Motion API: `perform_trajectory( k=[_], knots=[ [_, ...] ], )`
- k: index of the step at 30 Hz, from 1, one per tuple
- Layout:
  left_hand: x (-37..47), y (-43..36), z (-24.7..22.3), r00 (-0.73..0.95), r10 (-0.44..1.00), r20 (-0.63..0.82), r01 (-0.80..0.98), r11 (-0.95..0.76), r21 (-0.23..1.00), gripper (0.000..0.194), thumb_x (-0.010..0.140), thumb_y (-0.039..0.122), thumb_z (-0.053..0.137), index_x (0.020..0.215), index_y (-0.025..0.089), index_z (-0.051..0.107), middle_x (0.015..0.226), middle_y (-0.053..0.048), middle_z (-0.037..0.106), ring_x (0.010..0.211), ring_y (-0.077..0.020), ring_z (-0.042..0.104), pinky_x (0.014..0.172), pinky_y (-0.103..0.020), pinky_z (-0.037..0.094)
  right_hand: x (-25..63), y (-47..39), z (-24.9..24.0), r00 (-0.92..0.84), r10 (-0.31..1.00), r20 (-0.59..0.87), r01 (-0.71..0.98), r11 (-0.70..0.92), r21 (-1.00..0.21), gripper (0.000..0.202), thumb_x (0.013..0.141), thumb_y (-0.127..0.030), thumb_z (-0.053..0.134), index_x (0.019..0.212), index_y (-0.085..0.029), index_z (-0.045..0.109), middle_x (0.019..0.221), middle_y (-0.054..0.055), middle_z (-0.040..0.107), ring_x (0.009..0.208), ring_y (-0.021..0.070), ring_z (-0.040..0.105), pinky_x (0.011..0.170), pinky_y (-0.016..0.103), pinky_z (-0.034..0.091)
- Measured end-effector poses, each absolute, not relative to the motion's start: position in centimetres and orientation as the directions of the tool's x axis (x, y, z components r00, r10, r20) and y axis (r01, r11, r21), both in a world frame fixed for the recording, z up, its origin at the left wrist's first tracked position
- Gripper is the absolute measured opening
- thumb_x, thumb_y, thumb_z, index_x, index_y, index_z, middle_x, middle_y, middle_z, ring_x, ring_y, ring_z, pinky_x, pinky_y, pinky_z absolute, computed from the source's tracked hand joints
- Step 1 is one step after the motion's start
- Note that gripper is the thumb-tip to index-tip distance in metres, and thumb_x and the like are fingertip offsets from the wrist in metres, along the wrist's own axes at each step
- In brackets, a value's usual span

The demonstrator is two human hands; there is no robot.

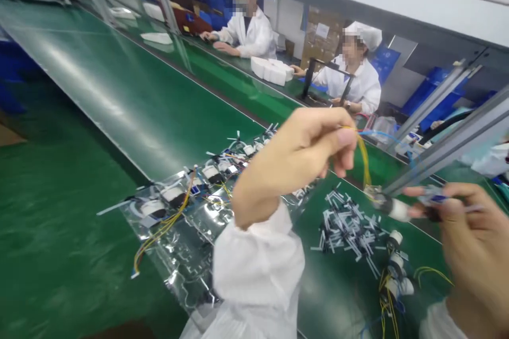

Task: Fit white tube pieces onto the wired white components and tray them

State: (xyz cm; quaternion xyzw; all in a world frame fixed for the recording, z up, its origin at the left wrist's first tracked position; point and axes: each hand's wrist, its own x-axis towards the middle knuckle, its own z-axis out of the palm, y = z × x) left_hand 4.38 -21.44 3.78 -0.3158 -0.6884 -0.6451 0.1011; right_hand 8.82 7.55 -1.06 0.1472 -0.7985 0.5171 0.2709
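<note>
My left hand point(298, 159) reaches out in the middle, fingers closed in a pinch on thin yellow wires point(365, 159). The wires hang down to a small motor-like part with a white cylindrical body point(398, 211) and a shiny metal end. At the right, my right hand point(469, 238) is closed around the part's other end; motion blurs its fingers. A small blue-and-clear piece point(435, 196) and a pale strip show among those fingers. Below lies a heap of small black pieces with pale strips point(350, 228). More white-bodied parts with yellow wires point(392, 288) lie beside the heap.
A clear plastic tray point(175, 254) holding several wired white parts point(173, 194) rests at the left. A long green bench point(119, 85) runs to the back. Metal posts point(449, 132) and an overhead beam frame it. Two people in white coats point(254, 34) sit across.
</note>
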Motion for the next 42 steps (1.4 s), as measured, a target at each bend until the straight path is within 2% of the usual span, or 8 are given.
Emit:
perform_trajectory(
  k=[2,6,12,19,22,26,35,42],
  knots=[
    [5.2,-22.8,3.5,-0.841,0.249,0.479,0.524,0.157,0.837,0.028,0.098,0.017,0.053,0.073,0.018,0.063,0.068,-0.002,0.067,0.060,-0.0110,0.062,0.055,-0.022,0.046,8.6,4.7,-2.1,-0.867,-0.087,0.491,-0.485,0.378,-0.789,0.008,0.107,-0.030,0.058,0.102,-0.024,0.059,0.100,0.005,0.081,0.080,0.0178,0.079,0.074,0.029,0.060],
    [5.5,-24.8,2.3,-0.953,0.120,0.278,0.302,0.430,0.851,0.029,0.095,0.020,0.054,0.068,0.020,0.065,0.066,-0.001,0.067,0.060,-0.0125,0.058,0.054,-0.024,0.042,8.0,-0.4,-4.8,-0.889,-0.353,0.291,-0.404,0.308,-0.861,0.007,0.109,-0.026,0.050,0.103,-0.024,0.053,0.099,0.005,0.080,0.094,0.0187,0.078,0.085,0.031,0.056],
    [3.8,-26.0,0.8,-0.991,-0.106,-0.078,-0.119,0.470,0.875,0.024,0.094,0.019,0.052,0.074,0.018,0.065,0.073,-0.004,0.071,0.067,-0.0161,0.064,0.060,-0.026,0.046,6.3,-5.0,-9.4,-0.812,-0.560,0.161,-0.397,0.329,-0.857,0.018,0.105,-0.015,0.044,0.121,-0.023,0.046,0.103,0.005,0.079,0.101,0.0189,0.076,0.092,0.033,0.053],
    [0.8,-27.8,-1.1,-0.983,-0.086,-0.163,-0.184,0.369,0.911,0.021,0.092,0.018,0.053,0.074,0.018,0.064,0.069,-0.006,0.070,0.065,-0.0196,0.066,0.061,-0.030,0.051,3.3,-7.6,-12.1,-0.814,-0.567,0.127,-0.358,0.319,-0.877,0.020,0.104,-0.016,0.043,0.124,-0.021,0.046,0.105,0.008,0.078,0.094,0.0181,0.077,0.089,0.032,0.056],
    [0.6,-28.1,-1.3,-0.975,-0.110,-0.192,-0.218,0.350,0.911,0.021,0.095,0.015,0.052,0.077,0.017,0.063,0.071,-0.004,0.069,0.067,-0.0176,0.066,0.063,-0.028,0.052,2.4,-8.1,-12.5,-0.845,-0.521,0.121,-0.366,0.398,-0.841,0.024,0.099,-0.019,0.056,0.123,-0.020,0.051,0.103,0.007,0.077,0.090,0.0190,0.074,0.083,0.030,0.054],
    [0.6,-28.3,-1.3,-0.977,-0.096,-0.189,-0.212,0.378,0.901,0.023,0.098,0.018,0.054,0.077,0.016,0.065,0.073,-0.004,0.070,0.067,-0.0156,0.065,0.062,-0.025,0.050,1.8,-8.8,-12.9,-0.866,-0.477,0.150,-0.423,0.537,-0.730,0.031,0.091,-0.018,0.070,0.119,-0.017,0.057,0.104,0.006,0.073,0.085,0.0177,0.067,0.079,0.027,0.050],
    [0.1,-28.8,-1.9,-0.984,-0.080,-0.158,-0.176,0.329,0.928,0.015,0.091,0.018,0.059,0.076,0.018,0.063,0.066,-0.001,0.069,0.065,-0.0160,0.063,0.061,-0.025,0.049,1.6,-9.4,-11.2,-0.866,-0.498,0.033,-0.469,0.789,-0.398,0.033,0.095,-0.019,0.067,0.126,-0.016,0.060,0.102,0.010,0.075,0.090,0.0231,0.070,0.080,0.030,0.047],
    [-0.1,-29.2,-3.2,-0.998,-0.020,0.052,0.042,0.349,0.936,0.009,0.083,0.025,0.061,0.080,0.019,0.067,0.074,-0.005,0.072,0.070,-0.0199,0.067,0.065,-0.029,0.051,1.4,-9.9,-11.6,-0.863,-0.505,0.004,-0.475,0.809,-0.346,0.022,0.094,-0.013,0.067,0.115,-0.014,0.066,0.108,0.014,0.077,0.099,0.0254,0.072,0.083,0.031,0.048]
  ],
)
